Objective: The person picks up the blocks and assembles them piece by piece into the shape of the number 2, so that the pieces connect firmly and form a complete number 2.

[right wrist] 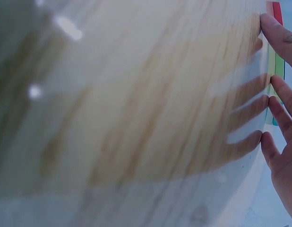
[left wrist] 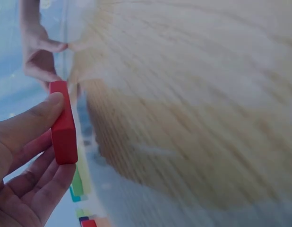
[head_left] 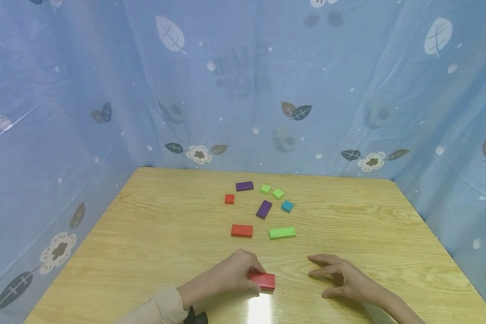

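Two bare hands at the lower centre of the head view: left hand [head_left: 240, 272] with a cream sleeve [head_left: 168, 306], right hand [head_left: 348, 280] further right.

Left hand: clamped on a red rectangular block [head_left: 265, 281], thumb on one side and fingers on the other, as the left wrist view confirms. The block's left end sits within the grip; its right end projects beyond the fingertips, toward the right of the frame. Whether its underside touches the table cannot be told.

Right hand: holds nothing, fingers apart, fingertips meeting their reflections on the glossy wood-grain tabletop [head_left: 166, 234] in the right wrist view. The gripped block lies to its left, well apart from it.

Above the hands in the frame: a long red block [head_left: 241, 231] and, to its right, a long green block [head_left: 282, 233]. Higher, near the centre: a tilted purple block [head_left: 264, 209], a small blue block [head_left: 287, 206], a small red block [head_left: 229, 199], a second purple block [head_left: 245, 186], and two small light-green blocks [head_left: 278, 194] just beside each other. Block material cannot be told. Behind: blue leaf-print curtain [head_left: 243, 90].
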Demonstrator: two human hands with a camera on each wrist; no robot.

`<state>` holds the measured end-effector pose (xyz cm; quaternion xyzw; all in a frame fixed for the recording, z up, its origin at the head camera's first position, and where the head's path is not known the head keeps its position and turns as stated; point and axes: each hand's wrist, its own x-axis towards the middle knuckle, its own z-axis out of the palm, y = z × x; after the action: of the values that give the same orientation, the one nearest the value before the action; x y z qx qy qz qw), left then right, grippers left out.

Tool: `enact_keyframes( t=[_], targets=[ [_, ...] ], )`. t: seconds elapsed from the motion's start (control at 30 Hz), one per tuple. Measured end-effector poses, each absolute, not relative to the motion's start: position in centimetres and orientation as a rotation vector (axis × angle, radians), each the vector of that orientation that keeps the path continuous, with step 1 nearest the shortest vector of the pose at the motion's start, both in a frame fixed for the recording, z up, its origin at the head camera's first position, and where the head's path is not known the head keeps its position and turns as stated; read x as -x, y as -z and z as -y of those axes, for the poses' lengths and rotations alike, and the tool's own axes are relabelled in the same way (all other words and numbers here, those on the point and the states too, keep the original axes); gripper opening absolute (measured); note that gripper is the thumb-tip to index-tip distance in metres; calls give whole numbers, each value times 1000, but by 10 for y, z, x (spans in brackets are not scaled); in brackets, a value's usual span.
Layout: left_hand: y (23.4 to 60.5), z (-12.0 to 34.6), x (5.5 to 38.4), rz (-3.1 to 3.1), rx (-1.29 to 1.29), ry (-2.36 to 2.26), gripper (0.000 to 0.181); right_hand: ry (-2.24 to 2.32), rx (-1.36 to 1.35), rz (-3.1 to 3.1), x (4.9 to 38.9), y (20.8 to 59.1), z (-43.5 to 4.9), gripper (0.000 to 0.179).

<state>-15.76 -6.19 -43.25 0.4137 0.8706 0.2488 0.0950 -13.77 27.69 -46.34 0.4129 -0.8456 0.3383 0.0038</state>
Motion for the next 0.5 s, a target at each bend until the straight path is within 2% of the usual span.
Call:
enact_keyframes(
  t=[0.5],
  targets=[
    [443, 61, 155, -2588, -1213, -761, 33, -1045, -1275, 2641, 137, 467, -279, 44]
  ],
)
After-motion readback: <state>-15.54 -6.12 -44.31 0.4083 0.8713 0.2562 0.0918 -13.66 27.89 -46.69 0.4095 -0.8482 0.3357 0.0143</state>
